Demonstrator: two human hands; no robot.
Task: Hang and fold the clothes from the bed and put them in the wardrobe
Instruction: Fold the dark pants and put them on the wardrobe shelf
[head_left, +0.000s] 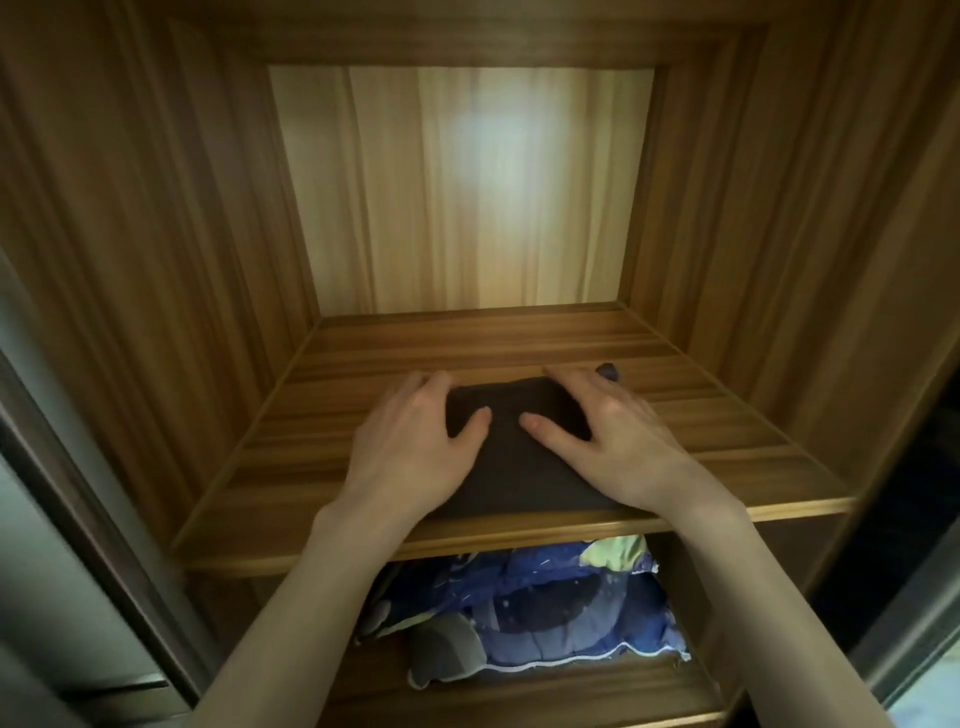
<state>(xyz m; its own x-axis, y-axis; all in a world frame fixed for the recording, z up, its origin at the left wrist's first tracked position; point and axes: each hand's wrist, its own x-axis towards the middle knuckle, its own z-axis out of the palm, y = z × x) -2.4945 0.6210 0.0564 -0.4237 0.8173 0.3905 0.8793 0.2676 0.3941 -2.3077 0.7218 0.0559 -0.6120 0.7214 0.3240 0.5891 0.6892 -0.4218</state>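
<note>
One dark folded garment (511, 462), flat on wardrobe shelf (332, 395), between hands.

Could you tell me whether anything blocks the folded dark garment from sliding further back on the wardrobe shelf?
Nothing visible does. The folded dark garment lies under the left hand and right hand, and the wardrobe shelf behind it shows only bare wood.

Folded garment (511, 457) on wardrobe shelf (675, 384), bedding (545, 608) below.

— What sort of place is shown?
— A home bedroom: a wooden wardrobe (156, 208) is seen, a shelf (363, 353) at 12 o'clock, patterned blue bedding (571, 613) stowed at 6 o'clock.
</note>
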